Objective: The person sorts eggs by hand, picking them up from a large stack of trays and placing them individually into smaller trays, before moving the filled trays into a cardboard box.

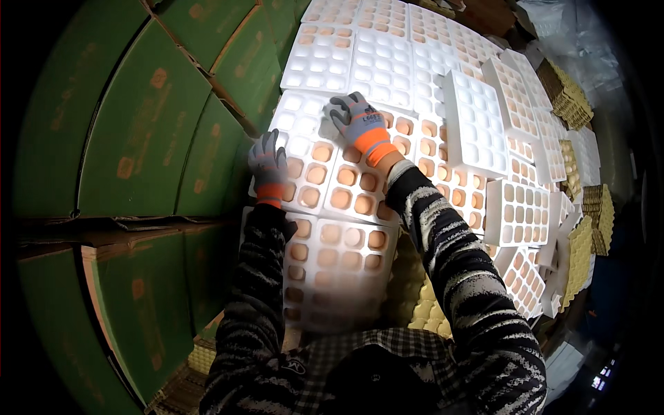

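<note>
My left hand (267,162), in a grey and orange work glove, is at the left edge of a white foam egg tray (328,179). Its fingers are apart and no object shows in them. Brown eggs (322,152) sit in this tray's nearer cells, while its far-left cells look plain white. Over the far part of the adjoining white foam tray (353,169), my right hand (359,122) reaches with bent fingers. Its palm side is hidden, so whether it holds anything cannot be told. Closer to my body, another egg-filled tray (317,226) looks hazy.
Green cardboard boxes (140,114) form a wall close on the left. More foam trays (381,67) spread beyond my hands. A tilted foam tray (476,124) rests on others at right, near stacked yellowish pulp trays (565,93). Clear plastic (570,31) lies at the far right.
</note>
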The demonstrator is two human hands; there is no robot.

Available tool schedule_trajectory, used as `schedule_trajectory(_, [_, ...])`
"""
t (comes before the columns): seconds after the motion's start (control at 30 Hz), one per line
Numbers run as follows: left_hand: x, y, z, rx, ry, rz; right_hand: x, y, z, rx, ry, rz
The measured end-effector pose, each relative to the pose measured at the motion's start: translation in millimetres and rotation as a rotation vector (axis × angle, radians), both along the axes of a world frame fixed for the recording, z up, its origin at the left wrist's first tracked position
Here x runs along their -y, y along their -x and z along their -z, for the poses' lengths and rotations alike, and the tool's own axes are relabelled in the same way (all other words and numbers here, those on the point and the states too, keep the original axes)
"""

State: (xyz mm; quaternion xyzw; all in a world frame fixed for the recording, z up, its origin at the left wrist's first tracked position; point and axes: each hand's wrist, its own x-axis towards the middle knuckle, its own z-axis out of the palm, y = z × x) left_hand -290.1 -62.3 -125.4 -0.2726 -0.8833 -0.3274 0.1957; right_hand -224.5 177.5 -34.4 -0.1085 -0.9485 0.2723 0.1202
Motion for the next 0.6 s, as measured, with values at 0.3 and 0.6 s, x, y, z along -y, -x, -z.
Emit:
schedule_trajectory(0.3, [-30.0, -1.8, 4.7, -0.037, 0.157, 0.056, -8.4, -33.9, 30.5, -0.216, 0.132, -0.104])
schedule_trajectory(0.6, [-25.8, -90.5, -34.8, 0.724, -0.529, 0.463, -13.8, -413.5, -74.9, 0.128, 0.002, 0.031])
